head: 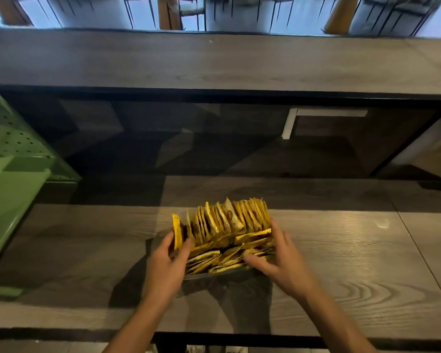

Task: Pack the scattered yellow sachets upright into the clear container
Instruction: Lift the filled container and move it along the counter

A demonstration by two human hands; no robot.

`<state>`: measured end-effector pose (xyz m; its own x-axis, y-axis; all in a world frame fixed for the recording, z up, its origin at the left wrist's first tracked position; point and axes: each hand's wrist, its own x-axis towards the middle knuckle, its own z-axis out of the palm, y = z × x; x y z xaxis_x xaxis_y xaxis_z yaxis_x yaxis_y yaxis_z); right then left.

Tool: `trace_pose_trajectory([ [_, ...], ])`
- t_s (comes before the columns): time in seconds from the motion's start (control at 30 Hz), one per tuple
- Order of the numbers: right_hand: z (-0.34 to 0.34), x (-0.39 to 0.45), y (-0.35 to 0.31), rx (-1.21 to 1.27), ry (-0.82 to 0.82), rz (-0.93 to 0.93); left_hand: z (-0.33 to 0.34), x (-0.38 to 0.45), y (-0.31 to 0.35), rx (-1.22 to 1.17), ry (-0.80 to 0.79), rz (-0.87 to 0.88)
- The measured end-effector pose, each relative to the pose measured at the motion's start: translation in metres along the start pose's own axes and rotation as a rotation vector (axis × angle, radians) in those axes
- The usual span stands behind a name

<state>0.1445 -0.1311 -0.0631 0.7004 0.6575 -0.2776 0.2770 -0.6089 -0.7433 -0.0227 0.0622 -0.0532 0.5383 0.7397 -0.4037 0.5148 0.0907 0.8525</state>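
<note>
Grey wood-grain counter [341, 263], glass panel at 12 o'clock. Clear container [214, 275] centre, crammed with glossy yellow sachets [229, 222], mostly upright. Left hand [167, 263] pinches one sachet [176, 231]; right hand [278, 261] fingers spread, pressing sachets.

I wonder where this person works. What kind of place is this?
Probably a café or restaurant, seen from behind its service counter. A raised grey wood-grain counter ledge faces metal-legged chairs beyond, and many yellow foil sachets fill a clear plastic container.

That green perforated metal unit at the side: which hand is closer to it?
Left. The left hand, holding a sachet, is nearer the green unit; the right hand is beyond the container.
</note>
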Motion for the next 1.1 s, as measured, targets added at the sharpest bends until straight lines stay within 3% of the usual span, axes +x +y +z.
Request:
trace_pose_trajectory([
  [0.17, 0.006, 0.014, 0.0, 0.005, -0.023, -0.073, 0.0, 0.023, 0.007, 0.027, -0.035, 0.037],
  [0.33, 0.015, 0.031, 0.003, 0.01, 0.173, -0.086, -0.001, 0.047, 0.019, -0.072, -0.112, 0.068],
  [0.53, -0.004, 0.042, 0.014, 0.064, 0.273, -0.025, 0.018, 0.076, 0.035, -0.127, -0.243, 0.108],
  [0.77, -0.035, 0.059, 0.035, 0.057, 0.41, 0.021, 0.064, 0.096, 0.061, 0.133, -0.422, 0.222],
  [0.9, -0.066, 0.072, 0.051, 0.045, 0.46, 0.062, 0.099, 0.114, 0.072, 0.346, -0.41, 0.315],
  [1.1, -0.115, 0.091, 0.076, 0.033, 0.467, 0.116, 0.162, 0.13, 0.083, 0.356, -0.301, 0.325],
])
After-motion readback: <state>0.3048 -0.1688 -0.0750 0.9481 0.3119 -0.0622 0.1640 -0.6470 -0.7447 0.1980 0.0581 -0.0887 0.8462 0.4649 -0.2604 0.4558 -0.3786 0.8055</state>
